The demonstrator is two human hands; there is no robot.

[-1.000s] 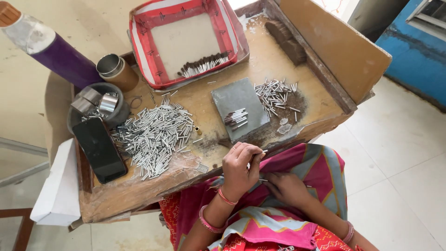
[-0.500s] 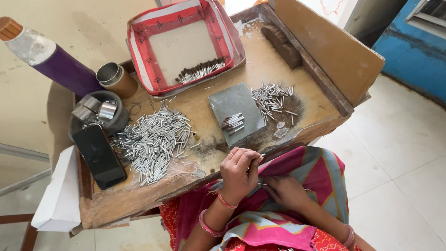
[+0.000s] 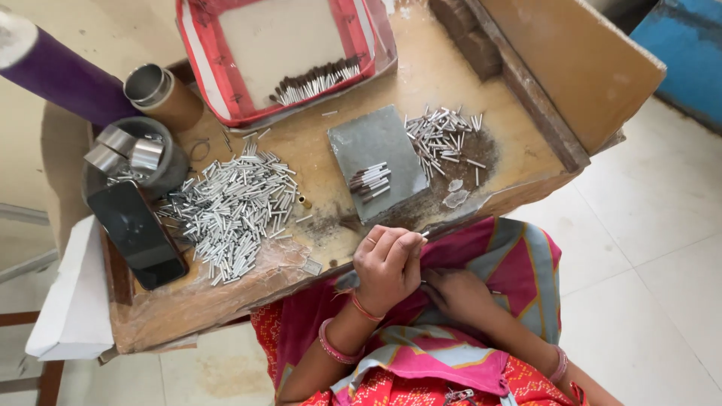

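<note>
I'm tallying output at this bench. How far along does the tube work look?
Done, apparently: a row of sticks in the red tray and a few on the grey slab. In hand: the left hand pinches one thin piece; the right hand rests in the lap. Left: the big pile of silver tubes.

shiny metal tubes [image 3: 229,214], rough wooden tray [image 3: 451,68]

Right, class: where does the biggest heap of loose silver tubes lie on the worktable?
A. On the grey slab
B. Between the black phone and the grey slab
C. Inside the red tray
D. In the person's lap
B: the biggest heap of silver tubes spreads over the tabletop right of the black phone and left of the grey slab.
</note>
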